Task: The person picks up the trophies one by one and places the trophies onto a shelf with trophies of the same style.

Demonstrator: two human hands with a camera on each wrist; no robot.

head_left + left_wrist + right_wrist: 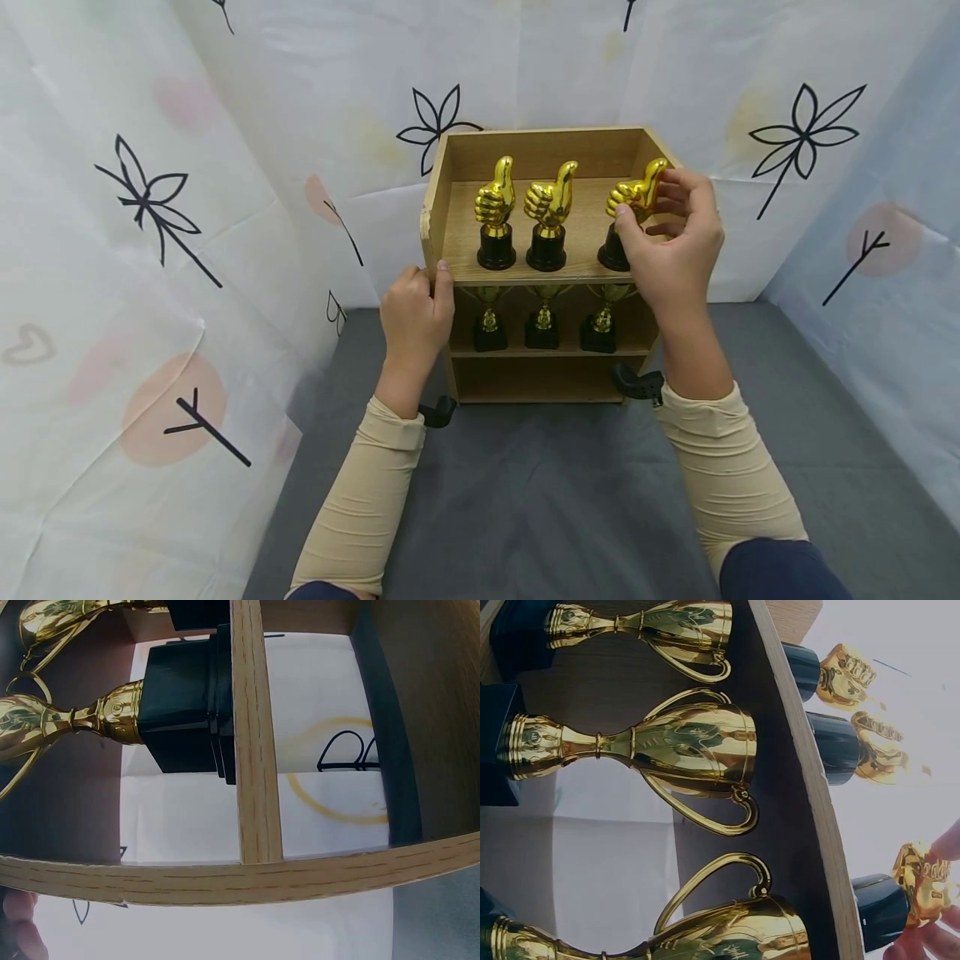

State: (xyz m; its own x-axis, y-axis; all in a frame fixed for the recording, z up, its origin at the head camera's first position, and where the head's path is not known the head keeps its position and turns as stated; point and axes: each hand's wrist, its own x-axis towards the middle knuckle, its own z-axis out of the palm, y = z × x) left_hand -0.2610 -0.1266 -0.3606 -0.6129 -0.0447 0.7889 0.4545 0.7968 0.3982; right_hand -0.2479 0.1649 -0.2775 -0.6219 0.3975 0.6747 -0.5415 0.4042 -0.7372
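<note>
A small wooden shelf unit (pixel 540 387) stands on the grey cloth. My left hand (pixel 417 312) grips its left side edge, thumb up near the top board; only fingertips show in the left wrist view. With thumb and fingers, my right hand (pixel 682 242) holds the golden part of a thumbs-up trophy (pixel 881 911) at the right of the top compartment. That trophy tilts slightly; whether its black base bears fully on the board I cannot tell. Two matching thumbs-up trophies, one at left (pixel 495 208) and one in the middle (pixel 550 208), stand upright beside it.
On the middle level stand three gold cup trophies, at left (pixel 490 329), middle (pixel 542 329) and right (pixel 598 329), each on a black base. Below them is a lower compartment (pixel 540 379). A patterned white cloth (pixel 360 83) hangs behind and at the sides.
</note>
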